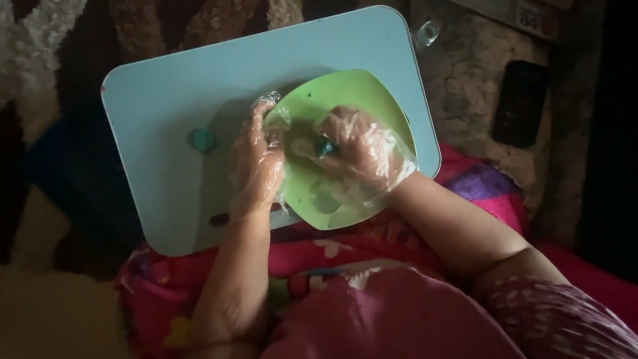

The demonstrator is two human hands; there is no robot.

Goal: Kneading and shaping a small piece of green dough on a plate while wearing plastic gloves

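Nearest the lens: a maroon dotted sleeve (565, 319) and a bright pink patterned blanket (319, 256) over the lap, soft and crumpled. Beyond, two bare forearms reaching forward onto a pale blue, round-cornered plastic lap tray (166, 119), serving as the worktop, smooth and matte, tilted slightly across the frame.

On the tray's right half, a light green, rounded-square plastic plate (372, 93), shallow and glossy, its near corner hanging past the tray edge toward the lap. Right hand (362, 149) in a loose, crinkled clear plastic glove, resting inside the plate, fingers curled and pinching a small dark teal lump (324, 146) at the plate's middle; the lump peeking out just left of the fingertips, soft-looking, possibly dough or clay, too dim to say. Left hand (256, 166), gloved the same way, laid at the plate's left rim, fingers loosely together and bent against the edge, glove tip bunched above them. Teal lump therefore lying between both hands, touching the right, just beside the left.

Apart on the bare tray, left of the left hand, a small teal round blob (201, 139), well clear of the plate. Pale smears on the plate floor near the right wrist. Around the tray, a shaggy brown and cream rug (199, 26); off to the right, a dark flat rectangular object (520, 103), unclear in shadow.
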